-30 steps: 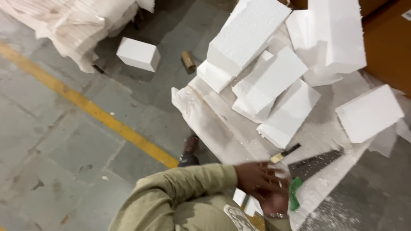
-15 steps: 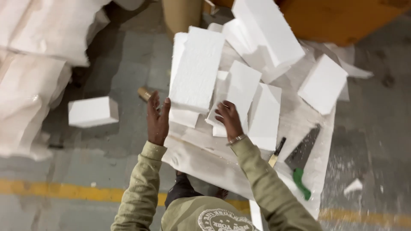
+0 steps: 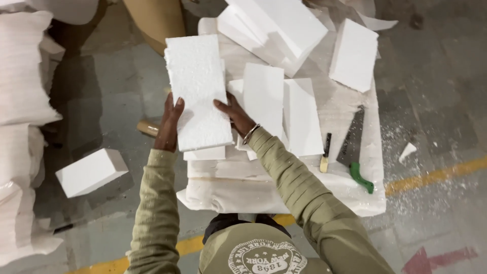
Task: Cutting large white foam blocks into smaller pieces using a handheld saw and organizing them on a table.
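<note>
Foam slab [image 3: 199,91] covers the palm and most fingers of right hand [image 3: 234,114]; only fingertips show at its edge. Left hand [image 3: 168,127] palm hidden against slab's side. Stacked foam block [image 3: 276,25] cut off by top edge. Saw [image 3: 355,147] teeth too small to resolve. Sacks [image 3: 23,76] cropped at left edge.

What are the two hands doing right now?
Left hand: fingers gripping the left edge of the white foam slab.
Right hand: fingers gripping the slab's right edge.
</note>
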